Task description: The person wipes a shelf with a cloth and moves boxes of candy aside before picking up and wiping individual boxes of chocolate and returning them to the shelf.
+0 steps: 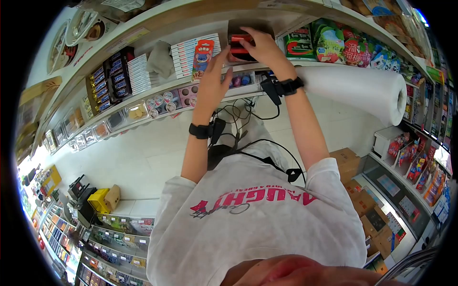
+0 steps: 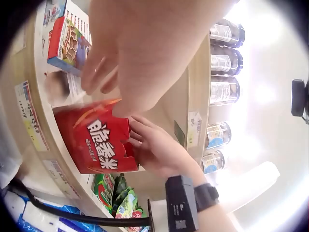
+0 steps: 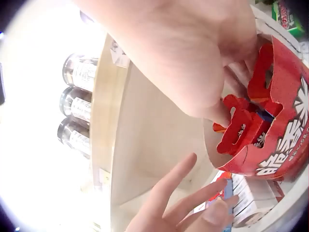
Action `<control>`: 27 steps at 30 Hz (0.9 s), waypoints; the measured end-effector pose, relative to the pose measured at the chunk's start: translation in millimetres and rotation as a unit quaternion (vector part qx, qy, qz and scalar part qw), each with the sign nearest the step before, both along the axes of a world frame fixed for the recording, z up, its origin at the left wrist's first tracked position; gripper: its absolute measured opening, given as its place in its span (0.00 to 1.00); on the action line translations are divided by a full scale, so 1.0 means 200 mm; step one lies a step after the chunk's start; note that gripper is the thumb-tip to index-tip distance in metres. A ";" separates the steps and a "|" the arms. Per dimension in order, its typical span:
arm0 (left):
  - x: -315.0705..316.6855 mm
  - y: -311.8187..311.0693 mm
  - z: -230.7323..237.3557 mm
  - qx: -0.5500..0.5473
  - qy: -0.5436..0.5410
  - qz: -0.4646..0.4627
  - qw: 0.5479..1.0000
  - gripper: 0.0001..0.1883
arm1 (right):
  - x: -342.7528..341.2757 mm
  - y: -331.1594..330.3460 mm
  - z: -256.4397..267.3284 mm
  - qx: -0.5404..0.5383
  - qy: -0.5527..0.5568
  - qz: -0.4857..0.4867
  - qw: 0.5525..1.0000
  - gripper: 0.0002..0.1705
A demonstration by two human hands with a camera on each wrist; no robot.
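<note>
A red display box with white lettering (image 2: 99, 140) sits on the shelf, its top cut away. Inside it stand red packets with wavy edges (image 3: 241, 128). My right hand (image 1: 267, 47) reaches in from above, and its thumb and fingers pinch one of the red packets; the fingertips are partly hidden by the box. To the left of the box is my left hand (image 1: 213, 86), fingers spread and holding nothing. Just beside its fingers, a red and blue box with a koala picture (image 1: 202, 59) leans against stacked white-edged boxes (image 1: 182, 57).
Bagged snacks (image 1: 329, 45) stand right of the display box. A large white roll (image 1: 353, 90) lies at the shelf's right front. Chocolate bars (image 1: 117, 76) and a grey cloth-like bundle (image 1: 161, 59) are further left. Small tubs (image 1: 162, 102) line the lower shelf. Cables (image 1: 234, 117) hang at my waist.
</note>
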State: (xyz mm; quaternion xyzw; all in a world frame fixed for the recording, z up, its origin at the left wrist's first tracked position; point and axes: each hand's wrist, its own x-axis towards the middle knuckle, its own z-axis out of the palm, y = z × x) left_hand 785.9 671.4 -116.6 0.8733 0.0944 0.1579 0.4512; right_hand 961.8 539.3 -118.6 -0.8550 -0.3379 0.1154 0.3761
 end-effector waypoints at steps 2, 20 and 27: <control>-0.01 0.04 -0.02 0.047 -0.015 0.053 0.997 0.34 | -0.03 -0.02 0.08 0.031 -0.054 -0.030 0.998 0.23; -0.02 0.07 0.18 0.028 -0.090 0.025 0.995 0.46 | -0.39 -0.15 0.36 0.296 0.226 -0.165 0.914 0.19; 0.05 -0.07 0.23 0.047 -0.087 0.073 0.992 0.42 | -0.40 -0.19 0.44 0.265 0.051 -0.178 0.946 0.16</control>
